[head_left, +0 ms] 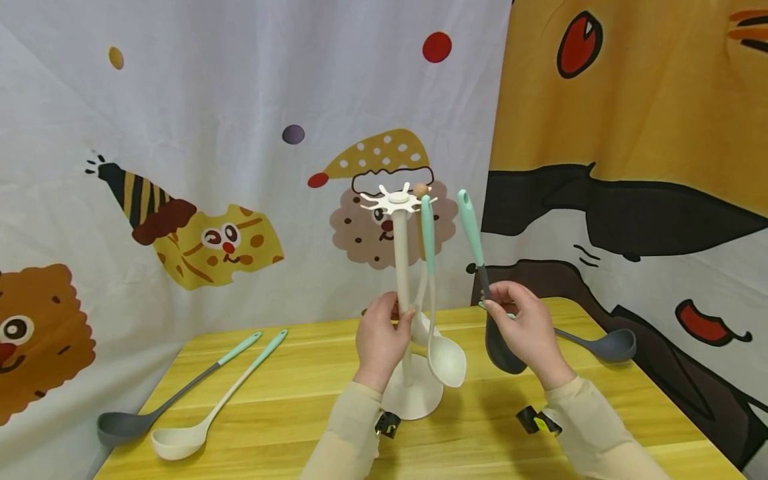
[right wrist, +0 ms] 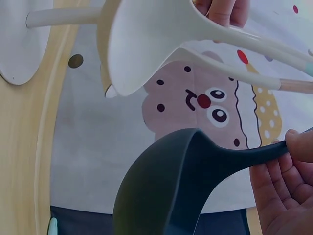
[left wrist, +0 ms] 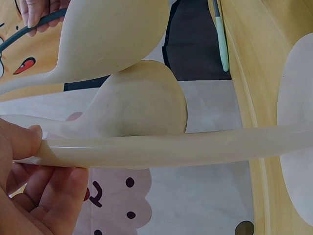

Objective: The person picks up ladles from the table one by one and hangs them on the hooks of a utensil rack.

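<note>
My left hand (head_left: 383, 339) grips the upright pole (left wrist: 171, 149) of a white utensil stand (head_left: 414, 400) with a spoked top. From its right side hang a white ladle (head_left: 447, 362) with a mint handle and, behind that, a second white utensil with a wooden handle (head_left: 421, 233). My right hand (head_left: 528, 330) pinches a dark grey ladle (right wrist: 161, 181) by its neck, just above the bowl. That ladle stands nearly upright to the right of the stand, bowl down, its mint handle (head_left: 471, 223) reaching almost to the height of the spoked top.
On the table's left lie a dark grey ladle (head_left: 129, 427) and a white ladle (head_left: 180, 441), both mint-handled. Another dark grey ladle (head_left: 612, 347) lies at the right, partly behind my right hand. A printed cloth (head_left: 240, 100) hangs behind the wooden table (head_left: 270, 413).
</note>
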`<state>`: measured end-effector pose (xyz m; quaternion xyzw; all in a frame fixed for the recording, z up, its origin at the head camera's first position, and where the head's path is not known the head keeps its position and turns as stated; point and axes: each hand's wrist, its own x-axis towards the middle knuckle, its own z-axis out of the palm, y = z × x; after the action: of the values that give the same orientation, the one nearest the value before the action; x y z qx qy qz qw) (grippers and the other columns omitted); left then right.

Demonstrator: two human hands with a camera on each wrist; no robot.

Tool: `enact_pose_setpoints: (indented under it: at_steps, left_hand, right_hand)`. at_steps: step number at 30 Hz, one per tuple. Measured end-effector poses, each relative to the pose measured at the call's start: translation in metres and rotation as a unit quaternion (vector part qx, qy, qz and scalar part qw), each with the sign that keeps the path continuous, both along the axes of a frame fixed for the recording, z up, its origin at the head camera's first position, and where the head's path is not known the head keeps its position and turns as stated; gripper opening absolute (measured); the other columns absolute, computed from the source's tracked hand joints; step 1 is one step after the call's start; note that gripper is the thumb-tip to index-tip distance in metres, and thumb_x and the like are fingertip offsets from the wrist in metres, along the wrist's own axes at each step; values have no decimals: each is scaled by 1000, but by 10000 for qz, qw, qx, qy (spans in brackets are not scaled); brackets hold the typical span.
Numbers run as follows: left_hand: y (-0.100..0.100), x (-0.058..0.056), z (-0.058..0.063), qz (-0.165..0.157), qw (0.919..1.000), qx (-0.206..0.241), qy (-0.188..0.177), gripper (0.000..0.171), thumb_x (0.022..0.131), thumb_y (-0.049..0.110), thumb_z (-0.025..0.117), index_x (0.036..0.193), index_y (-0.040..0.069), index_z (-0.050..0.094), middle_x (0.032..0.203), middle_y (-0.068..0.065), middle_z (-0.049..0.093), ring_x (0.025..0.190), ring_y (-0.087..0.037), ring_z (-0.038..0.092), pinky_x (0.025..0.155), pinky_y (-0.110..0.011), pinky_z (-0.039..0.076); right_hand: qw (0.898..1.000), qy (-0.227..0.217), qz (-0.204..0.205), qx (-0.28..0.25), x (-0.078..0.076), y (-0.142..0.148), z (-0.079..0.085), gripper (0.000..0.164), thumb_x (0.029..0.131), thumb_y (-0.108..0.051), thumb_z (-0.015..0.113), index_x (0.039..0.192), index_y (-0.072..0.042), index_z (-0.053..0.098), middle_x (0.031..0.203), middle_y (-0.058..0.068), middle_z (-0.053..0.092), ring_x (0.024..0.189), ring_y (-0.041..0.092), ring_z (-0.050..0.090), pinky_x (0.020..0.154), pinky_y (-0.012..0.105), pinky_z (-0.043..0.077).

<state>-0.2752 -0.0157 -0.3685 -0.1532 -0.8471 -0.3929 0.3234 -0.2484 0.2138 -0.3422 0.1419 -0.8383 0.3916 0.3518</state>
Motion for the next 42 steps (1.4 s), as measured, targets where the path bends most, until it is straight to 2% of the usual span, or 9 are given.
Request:
enact_pose_setpoints:
  at_steps: [16, 32, 42]
  left_hand:
    - [0, -1, -1, 31, 10000, -14, 73, 20, 89, 20, 76, 103, 10, 66, 87, -3, 63, 77, -18, 65, 63, -25, 56]
    - [0, 0, -1, 40, 9999, -19, 91, 20, 90, 20, 76, 104, 9, 66, 87, -4, 63, 77, -18, 64, 63, -25, 56]
    - [0, 0, -1, 13, 10000, -20, 93, 21, 90, 20, 75, 105, 9, 66, 88, -4, 63, 78, -18, 65, 63, -25, 56]
  right_hand:
    - [9997, 67, 241, 22, 14, -14, 5, 18, 85, 9, 72, 99, 1, 65, 92, 8, 63, 82, 15, 58, 75, 7, 45]
    - [9969, 361, 699, 66, 25, -28, 5, 23, 80, 12, 75, 97, -2, 65, 88, 2, 61, 78, 10, 57, 71, 11, 47]
    - [9957, 326, 849, 163, 25, -33, 3, 23, 81, 10, 76, 98, -3, 66, 88, -2, 62, 77, 9, 59, 68, 19, 52]
